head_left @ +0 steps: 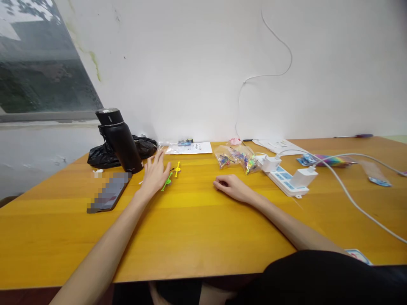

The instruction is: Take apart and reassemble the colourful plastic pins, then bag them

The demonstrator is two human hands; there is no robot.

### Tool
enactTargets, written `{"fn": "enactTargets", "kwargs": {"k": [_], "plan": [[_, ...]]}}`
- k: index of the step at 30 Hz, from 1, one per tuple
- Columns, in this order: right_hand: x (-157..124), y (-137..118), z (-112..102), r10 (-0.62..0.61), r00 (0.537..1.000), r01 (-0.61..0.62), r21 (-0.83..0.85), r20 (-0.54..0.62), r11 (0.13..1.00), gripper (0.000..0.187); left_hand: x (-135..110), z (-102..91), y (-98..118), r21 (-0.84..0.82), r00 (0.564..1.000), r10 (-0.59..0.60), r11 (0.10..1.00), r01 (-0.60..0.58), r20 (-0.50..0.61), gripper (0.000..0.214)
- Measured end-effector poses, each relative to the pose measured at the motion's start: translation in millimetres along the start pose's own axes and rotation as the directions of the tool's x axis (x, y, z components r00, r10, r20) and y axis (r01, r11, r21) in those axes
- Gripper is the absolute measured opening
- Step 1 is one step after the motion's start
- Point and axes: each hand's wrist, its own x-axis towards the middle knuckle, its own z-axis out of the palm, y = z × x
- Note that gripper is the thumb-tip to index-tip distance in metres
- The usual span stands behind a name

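Observation:
My left hand [155, 171] is stretched out over the table with its fingers spread. Close to its thumb lie a small green plastic piece [168, 182] and a small yellow plastic piece [177, 169], with a thin dark bit beside the green one. The hand hides part of the tabletop under it. My right hand [231, 187] rests on the wood, fingers curled into a loose fist, and nothing shows in it. Beyond the right hand are clear bags [237, 157] of colourful small parts.
A black bottle [119, 142], a black plastic bag [100, 156] and a phone [111, 192] are on the left. Papers [200, 148] lie by the wall. To the right are a white power strip [286, 182] with plugged-in chargers, looping cables [346, 197] and a rainbow-coloured packet [335, 161].

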Motion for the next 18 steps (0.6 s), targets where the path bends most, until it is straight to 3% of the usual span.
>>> {"fn": "enactTargets", "kwargs": {"k": [3, 5, 9, 14, 16, 18], "plan": [[-1, 0, 1, 0.001, 1.000, -0.001, -0.006, -0.017, 1.000, 0.036, 1, -4.2, 10, -0.155, 0.968, 0.252, 0.956, -0.251, -0.012, 0.061], [0, 0, 2, 0.015, 0.999, -0.015, 0.002, -0.053, 1.000, 0.034, 0, -6.0, 17, -0.199, 0.938, 0.346, 0.919, -0.339, 0.001, 0.061], [1, 0, 2, 0.063, 0.974, -0.049, 0.067, -0.217, 0.997, 0.025, -3, -6.4, 23, -0.225, 0.909, 0.415, 0.890, -0.396, 0.041, 0.061], [2, -4, -8, 0.080, 0.842, 0.006, 0.157, -0.534, 0.988, 0.022, -5, -7.1, 25, -0.238, 0.896, 0.431, 0.886, -0.399, 0.103, 0.060], [1, -7, -12, 0.021, 0.813, 0.050, 0.106, -0.581, 0.993, 0.024, -6, -8.6, 28, -0.247, 0.898, 0.424, 0.889, -0.386, 0.119, 0.059], [1, -9, -14, -0.063, 0.816, 0.100, 0.033, -0.575, 0.994, 0.026, -8, -10.5, 32, -0.260, 0.896, 0.424, 0.887, -0.382, 0.128, 0.058]]}}
